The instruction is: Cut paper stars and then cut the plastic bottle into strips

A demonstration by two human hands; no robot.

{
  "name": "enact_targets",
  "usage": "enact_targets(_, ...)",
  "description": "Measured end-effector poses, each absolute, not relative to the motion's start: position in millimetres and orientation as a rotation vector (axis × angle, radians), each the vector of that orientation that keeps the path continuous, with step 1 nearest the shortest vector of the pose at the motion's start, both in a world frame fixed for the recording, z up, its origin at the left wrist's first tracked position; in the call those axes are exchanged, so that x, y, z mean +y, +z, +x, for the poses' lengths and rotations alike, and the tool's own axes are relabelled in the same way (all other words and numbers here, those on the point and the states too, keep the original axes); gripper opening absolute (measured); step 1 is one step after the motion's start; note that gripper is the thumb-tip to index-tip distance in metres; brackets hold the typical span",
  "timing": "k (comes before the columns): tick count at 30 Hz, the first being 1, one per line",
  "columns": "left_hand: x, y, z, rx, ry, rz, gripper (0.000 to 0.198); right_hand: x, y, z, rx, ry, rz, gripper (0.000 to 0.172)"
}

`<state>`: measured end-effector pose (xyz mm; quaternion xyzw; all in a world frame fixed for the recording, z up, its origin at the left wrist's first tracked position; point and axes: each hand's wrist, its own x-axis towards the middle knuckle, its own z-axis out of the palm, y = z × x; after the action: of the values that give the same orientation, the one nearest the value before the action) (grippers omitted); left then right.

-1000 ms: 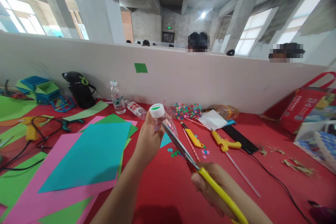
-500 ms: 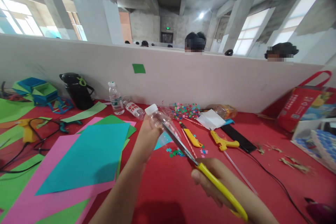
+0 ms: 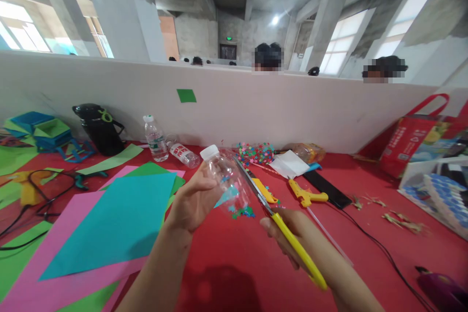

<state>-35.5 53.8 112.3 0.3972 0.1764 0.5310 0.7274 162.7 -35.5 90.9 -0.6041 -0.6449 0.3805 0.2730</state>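
Note:
My left hand [image 3: 192,200] is closed round a clear plastic bottle [image 3: 226,180] with a white cap, held tilted above the red table [image 3: 365,234]. My right hand [image 3: 292,234] grips yellow-handled scissors [image 3: 272,214]. Their metal blades point up and left and lie against the right side of the bottle. Small paper stars [image 3: 243,213] lie on the table just under the bottle.
Teal, pink and green paper sheets [image 3: 109,219] cover the left of the table. At the back stand a black jug [image 3: 98,129], two water bottles [image 3: 153,139], a star pile [image 3: 256,153], a yellow knife [image 3: 265,190] and a glue gun [image 3: 305,197]. Red bag [image 3: 413,139] right; people behind the white partition.
The bottle has tipped from cap-towards-me to lying sideways, lower in my left hand. The scissors have slid from crossing the bottle's front to its right side.

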Motion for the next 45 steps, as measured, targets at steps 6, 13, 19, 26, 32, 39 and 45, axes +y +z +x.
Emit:
enact_targets(6, 48.2, 106.7, -21.0, 0.456, 1.202, 0.775, 0.047, -29.7, 84.1, 156.9, -1.716, 1.051, -1.539, 0.042)
enact_targets(13, 48.2, 113.0, -11.6, 0.444, 1.193, 0.819, 0.035, -17.5, 66.0, 155.0, -1.359, 1.079, -1.44, 0.051)
enact_targets(19, 45.7, 107.6, -8.7, 0.495, 1.121, 0.879, 0.035, -23.4, 86.5, 152.9, -1.229, 1.0, -1.361, 0.051)
enact_targets(26, 36.4, 108.8, -1.3, 0.508, 1.06, 0.933, 0.053, -23.5, 93.6, 149.6, -1.134, 0.949, -1.289, 0.045)
enact_targets(32, 39.9, 111.1, -5.7, 0.57, 1.017, 1.023, 0.051, -24.9, 87.7, 148.9, -1.092, 0.965, -1.225, 0.044)
enact_targets(39, 42.2, 108.6, -6.7, 0.598, 1.019, 1.118, 0.034, -24.9, 85.1, 144.6, -1.133, 0.905, -1.27, 0.044)
enact_targets(45, 44.1, 103.5, -2.4, 0.626, 1.1, 1.244, 0.026, -23.4, 76.8, 142.6, -1.132, 0.886, -1.274, 0.048)
